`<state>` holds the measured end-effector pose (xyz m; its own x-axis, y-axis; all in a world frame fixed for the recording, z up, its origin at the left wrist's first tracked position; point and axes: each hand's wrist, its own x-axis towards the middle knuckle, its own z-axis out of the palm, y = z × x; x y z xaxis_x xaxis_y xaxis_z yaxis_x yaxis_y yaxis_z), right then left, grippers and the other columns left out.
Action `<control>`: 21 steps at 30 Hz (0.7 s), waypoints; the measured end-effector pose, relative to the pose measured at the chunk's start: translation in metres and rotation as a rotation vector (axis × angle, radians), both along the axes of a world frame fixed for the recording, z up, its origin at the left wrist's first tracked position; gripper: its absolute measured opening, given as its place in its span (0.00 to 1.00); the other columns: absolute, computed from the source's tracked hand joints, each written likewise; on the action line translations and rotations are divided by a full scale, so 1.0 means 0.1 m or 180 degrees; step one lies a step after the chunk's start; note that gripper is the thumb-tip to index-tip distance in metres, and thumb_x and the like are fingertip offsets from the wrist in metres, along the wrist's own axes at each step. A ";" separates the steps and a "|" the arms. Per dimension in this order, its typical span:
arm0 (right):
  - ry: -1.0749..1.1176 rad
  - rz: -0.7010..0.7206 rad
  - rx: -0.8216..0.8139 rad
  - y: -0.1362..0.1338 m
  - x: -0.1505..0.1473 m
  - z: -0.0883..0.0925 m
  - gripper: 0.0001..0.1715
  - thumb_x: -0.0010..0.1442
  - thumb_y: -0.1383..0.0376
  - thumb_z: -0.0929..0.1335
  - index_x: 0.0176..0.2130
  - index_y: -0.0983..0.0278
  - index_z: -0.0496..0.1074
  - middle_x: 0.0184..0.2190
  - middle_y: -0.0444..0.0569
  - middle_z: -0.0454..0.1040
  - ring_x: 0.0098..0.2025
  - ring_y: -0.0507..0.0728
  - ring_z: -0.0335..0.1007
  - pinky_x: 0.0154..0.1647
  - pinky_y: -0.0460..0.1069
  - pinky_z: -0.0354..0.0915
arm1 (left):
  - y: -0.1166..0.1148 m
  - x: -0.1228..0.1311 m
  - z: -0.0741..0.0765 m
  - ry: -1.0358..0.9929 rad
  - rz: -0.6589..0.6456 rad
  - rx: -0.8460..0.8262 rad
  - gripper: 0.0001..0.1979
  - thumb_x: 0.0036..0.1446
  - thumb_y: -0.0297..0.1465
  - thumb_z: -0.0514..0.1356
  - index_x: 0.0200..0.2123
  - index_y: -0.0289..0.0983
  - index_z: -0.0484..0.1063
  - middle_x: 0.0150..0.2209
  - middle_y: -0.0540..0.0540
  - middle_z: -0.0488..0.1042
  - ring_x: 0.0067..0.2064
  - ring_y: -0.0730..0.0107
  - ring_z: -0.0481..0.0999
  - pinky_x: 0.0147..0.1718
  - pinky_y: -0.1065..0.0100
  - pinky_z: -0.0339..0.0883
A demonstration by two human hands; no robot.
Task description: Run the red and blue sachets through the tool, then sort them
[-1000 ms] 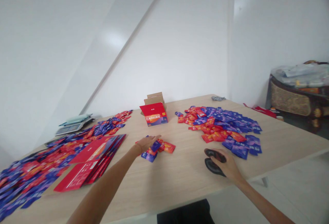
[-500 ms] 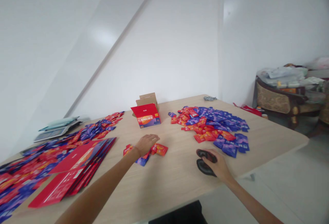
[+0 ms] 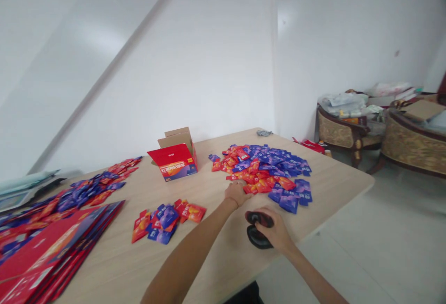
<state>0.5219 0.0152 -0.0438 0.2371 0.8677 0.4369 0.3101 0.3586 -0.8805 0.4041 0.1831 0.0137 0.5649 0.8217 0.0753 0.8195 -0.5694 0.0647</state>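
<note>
My left hand [image 3: 237, 193] is at the near left edge of the larger sachet pile, fingers apart and reaching against red sachets [image 3: 259, 186]. No sachet shows lifted in it. Purple sachets [image 3: 278, 157] make up the pile's right side. My right hand [image 3: 275, 230] is closed around a black object with two rounded lobes [image 3: 259, 219], low over the table; its exact kind is unclear. To the left of my left arm lies a small heap of mixed red and purple sachets [image 3: 167, 218]. Behind it stands an open red and purple printed carton [image 3: 177, 163], flaps up.
Flat red cartons [image 3: 59, 248] are stacked at the left, beside a long spread of sachets [image 3: 83, 192]. A scale-like device [image 3: 21, 197] carries a pale packet. A grey scrap [image 3: 264, 133] lies at the table's far corner. Loaded armchairs [image 3: 337, 122] stand at the right.
My left hand has moved right, from the small heap to the larger pile, leaving the heap uncovered. My right hand still holds the black object. The view has turned right.
</note>
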 end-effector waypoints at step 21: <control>-0.0217 -0.0107 -0.0024 0.04 0.04 -0.11 0.15 0.55 0.63 0.72 0.43 0.61 0.79 0.43 0.51 0.79 0.46 0.63 0.75 0.50 0.56 0.69 | -0.03 -0.61 0.13 -0.1657 0.0961 -0.1632 0.17 0.68 0.38 0.61 0.55 0.35 0.70 0.52 0.41 0.73 0.48 0.61 0.77 0.45 0.56 0.76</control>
